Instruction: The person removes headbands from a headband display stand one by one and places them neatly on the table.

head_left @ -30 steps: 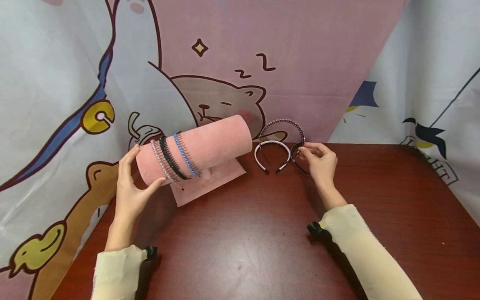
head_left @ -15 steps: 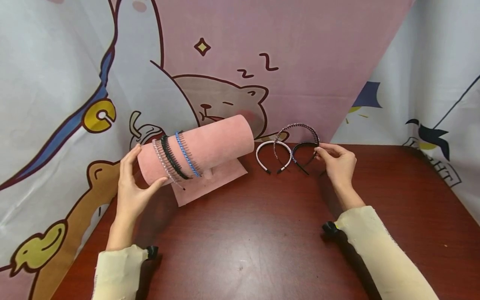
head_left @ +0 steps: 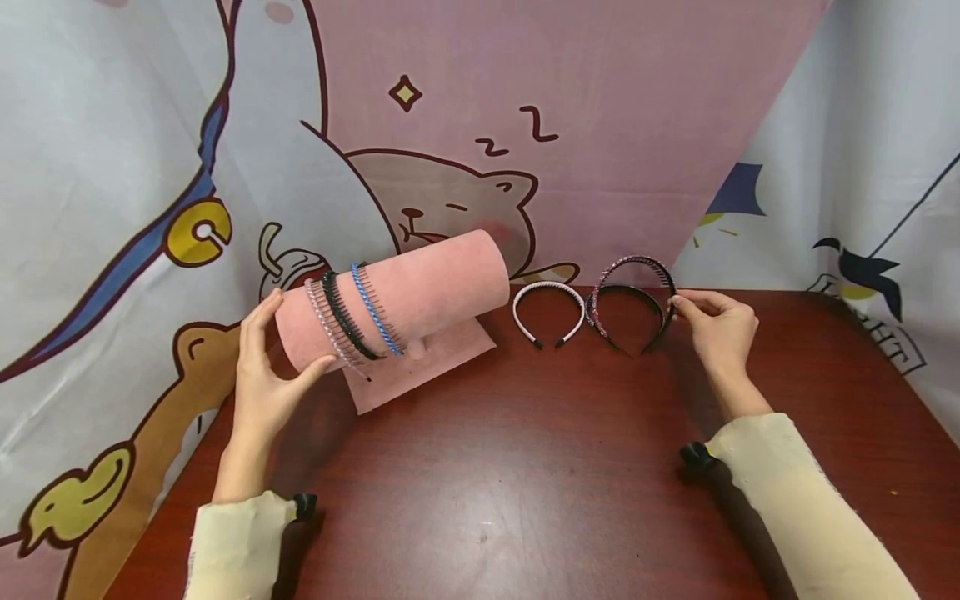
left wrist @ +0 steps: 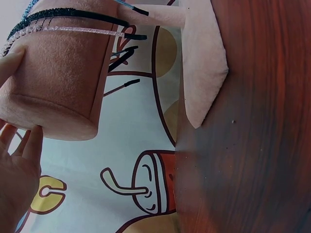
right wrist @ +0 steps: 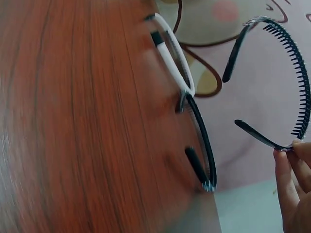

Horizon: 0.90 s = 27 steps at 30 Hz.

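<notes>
A pink padded headband stand (head_left: 450,287) tilts on the table at left. My left hand (head_left: 262,383) holds its left end, thumb on the front and fingers at the end face. Around the roll sit a pale pink headband (head_left: 321,317), a black headband (head_left: 342,321) and a blue headband (head_left: 369,304). At right, my right hand (head_left: 718,332) pinches one arm of a glittery toothed headband (right wrist: 303,82), raised off the table. Behind it stands a dark headband (right wrist: 203,127) on the table, beside a white headband (head_left: 550,285).
The dark red wooden table (head_left: 480,475) runs back to a cartoon-printed cloth (head_left: 637,100), which hangs close behind the stand and headbands. The stand's flat pink base (head_left: 450,358) rests on the tabletop.
My right hand has moved right with the glittery headband, away from the white one, bringing it in front of the dark headband. My left hand and the stand have stayed in place.
</notes>
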### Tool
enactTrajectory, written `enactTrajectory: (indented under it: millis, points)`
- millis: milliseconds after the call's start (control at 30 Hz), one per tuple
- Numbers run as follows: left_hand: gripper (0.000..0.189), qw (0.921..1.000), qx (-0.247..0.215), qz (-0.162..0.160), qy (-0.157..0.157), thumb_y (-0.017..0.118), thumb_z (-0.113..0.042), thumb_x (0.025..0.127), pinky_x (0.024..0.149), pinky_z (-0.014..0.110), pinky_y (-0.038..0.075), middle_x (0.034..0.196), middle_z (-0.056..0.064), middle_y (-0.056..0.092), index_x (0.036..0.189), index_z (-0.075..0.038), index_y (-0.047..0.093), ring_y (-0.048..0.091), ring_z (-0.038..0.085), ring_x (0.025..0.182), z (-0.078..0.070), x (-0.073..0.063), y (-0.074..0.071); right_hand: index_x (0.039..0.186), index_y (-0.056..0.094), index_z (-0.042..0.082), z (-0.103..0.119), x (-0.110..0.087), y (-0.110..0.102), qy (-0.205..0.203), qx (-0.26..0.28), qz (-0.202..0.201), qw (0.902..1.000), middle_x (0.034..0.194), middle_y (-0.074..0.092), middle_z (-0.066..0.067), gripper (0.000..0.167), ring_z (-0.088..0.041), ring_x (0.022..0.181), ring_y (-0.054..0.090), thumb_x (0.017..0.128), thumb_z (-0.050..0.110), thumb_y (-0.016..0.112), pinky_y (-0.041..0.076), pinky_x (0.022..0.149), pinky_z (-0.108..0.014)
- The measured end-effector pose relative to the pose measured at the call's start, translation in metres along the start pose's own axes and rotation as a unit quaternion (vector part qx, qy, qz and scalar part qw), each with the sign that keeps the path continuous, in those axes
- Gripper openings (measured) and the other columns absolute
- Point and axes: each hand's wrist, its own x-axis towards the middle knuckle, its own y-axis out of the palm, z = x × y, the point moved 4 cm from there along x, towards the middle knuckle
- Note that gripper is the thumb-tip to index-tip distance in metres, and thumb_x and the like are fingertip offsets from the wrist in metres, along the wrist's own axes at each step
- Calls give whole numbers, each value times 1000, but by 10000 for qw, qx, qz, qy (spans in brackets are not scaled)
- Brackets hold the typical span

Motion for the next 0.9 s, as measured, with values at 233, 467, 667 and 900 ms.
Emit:
enactTrajectory:
  millis: [233,467,667,900]
  points:
    - [95,9999,38,-105,62,84,12,66,113,12,28,155,21,37,149,0,38,32,19,147,-1,2,-4,108,77,0,-9,19,-17,121,-440,-94,9989,61,58,40,30,18,56,58,88,22,76,43,54,-4]
    - [96,9998,30,-177,108,84,12,66,111,11,30,155,21,38,149,-1,39,33,16,146,-2,3,-8,113,75,2,-28,35,-36,654,-664,-143,9955,58,55,41,35,17,52,57,89,27,75,42,51,-5]
    - [96,9998,24,-123,142,84,13,65,110,9,29,155,21,37,149,-1,39,32,15,146,-2,1,-8,91,81,25,-48,41,-57,1304,-370,-89,9907,56,58,36,6,13,50,59,89,24,75,45,49,-7]
    - [96,10000,35,74,-38,84,11,67,104,4,32,156,21,36,149,0,37,32,6,144,-2,-1,-4,65,70,35,-82,44,-86,2015,23,-199,9793,51,59,29,32,8,45,60,90,16,72,46,45,-9]
